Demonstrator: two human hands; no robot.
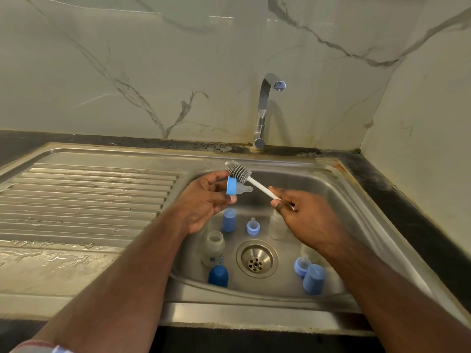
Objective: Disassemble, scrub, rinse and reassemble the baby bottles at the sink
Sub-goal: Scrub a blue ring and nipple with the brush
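Over the steel sink (pixel 331 189), my left hand (pixel 204 200) pinches a light-blue screw ring with its clear silicone teat (pixel 235 188) by the rim, the teat pointing right. Above it lies the grey silicone bristle head of a white-handled bottle brush (pixel 239 170), whose handle my right hand (pixel 305 215) grips between fingers and thumb. The ring looks light and stiff, likely slippery when wet; the teat is soft, so the rim is the place to hold. My right forearm hides part of a clear bottle (pixel 277 222) in the basin.
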